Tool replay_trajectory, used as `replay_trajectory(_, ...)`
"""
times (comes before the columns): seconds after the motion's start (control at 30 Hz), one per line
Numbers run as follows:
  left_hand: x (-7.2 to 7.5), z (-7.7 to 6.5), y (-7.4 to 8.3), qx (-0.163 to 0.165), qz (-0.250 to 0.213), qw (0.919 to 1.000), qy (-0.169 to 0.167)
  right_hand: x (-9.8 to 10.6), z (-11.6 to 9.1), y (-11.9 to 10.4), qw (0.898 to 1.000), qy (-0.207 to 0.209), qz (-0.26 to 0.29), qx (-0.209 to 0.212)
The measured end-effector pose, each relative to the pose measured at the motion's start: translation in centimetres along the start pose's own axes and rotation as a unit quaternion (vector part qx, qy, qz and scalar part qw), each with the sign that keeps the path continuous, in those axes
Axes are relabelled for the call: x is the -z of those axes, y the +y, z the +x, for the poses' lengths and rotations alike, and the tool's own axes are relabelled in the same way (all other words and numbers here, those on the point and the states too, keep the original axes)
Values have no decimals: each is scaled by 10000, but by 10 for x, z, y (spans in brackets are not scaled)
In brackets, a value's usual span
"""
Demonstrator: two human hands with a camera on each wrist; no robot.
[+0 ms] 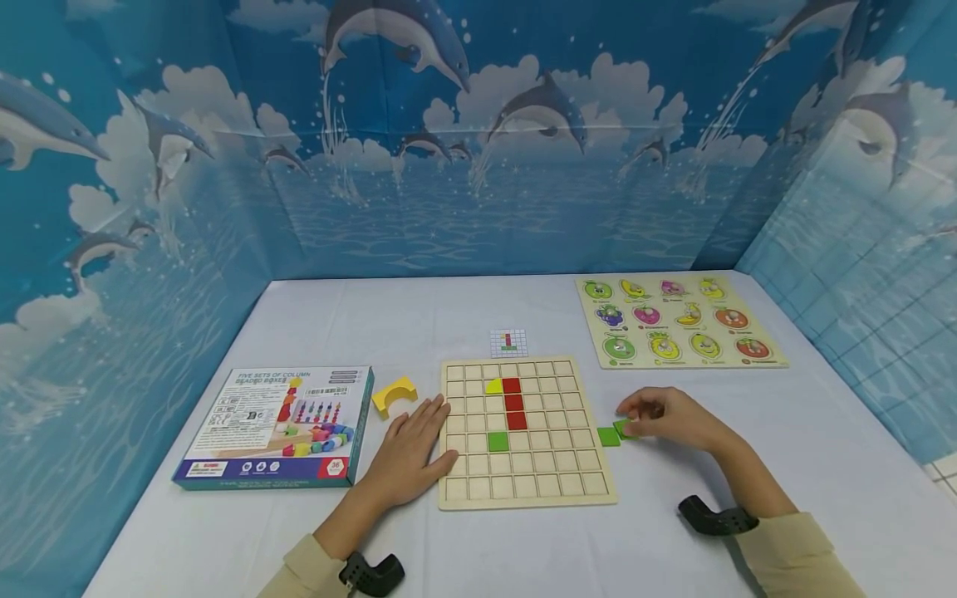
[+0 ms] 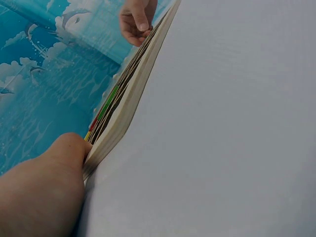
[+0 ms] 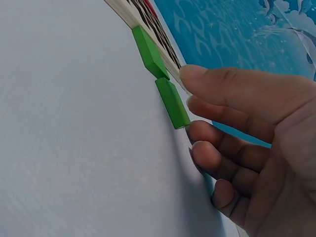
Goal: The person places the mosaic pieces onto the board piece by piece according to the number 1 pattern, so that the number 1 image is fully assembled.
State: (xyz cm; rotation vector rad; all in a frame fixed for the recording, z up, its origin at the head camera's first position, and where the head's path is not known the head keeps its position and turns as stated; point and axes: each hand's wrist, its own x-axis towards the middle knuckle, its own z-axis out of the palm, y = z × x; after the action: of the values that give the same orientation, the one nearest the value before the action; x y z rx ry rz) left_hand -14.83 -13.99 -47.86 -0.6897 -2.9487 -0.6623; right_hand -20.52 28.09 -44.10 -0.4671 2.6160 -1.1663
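Observation:
A wooden grid board (image 1: 553, 490) lies flat on the table. On it sit a yellow tile (image 1: 494, 386), a column of three red tiles (image 1: 514, 402) and one green tile (image 1: 498, 442). My left hand (image 1: 407, 453) rests along the board's left edge, fingers stretched out, thumb on the rim. Just right of the board lie a green tile (image 1: 609, 437) and a second green tile (image 3: 173, 103), their corners nearly meeting. My right hand (image 1: 669, 417) is at this second tile with loosely bent fingers. Thumb and index stand apart; a lower fingertip appears to touch the tile's end.
A small grid card (image 1: 508, 343) with a coloured pattern lies behind the board. Left are a yellow arch block (image 1: 395, 395) and a bead-set box (image 1: 272, 428). A fruit picture board (image 1: 680, 322) lies at the back right. A dolphin-print curtain (image 1: 478, 208) surrounds the table.

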Motion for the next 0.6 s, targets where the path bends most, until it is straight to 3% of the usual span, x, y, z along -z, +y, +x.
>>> replay_trajectory(0.27,1,-1,0,-3,-46,10000,-16,2,-1,3,9995,-226,-34,234)
replay_trajectory(0.6,1,0,0,-3,-59,10000,-9,2,-1,3,9995,-193,-114,229)
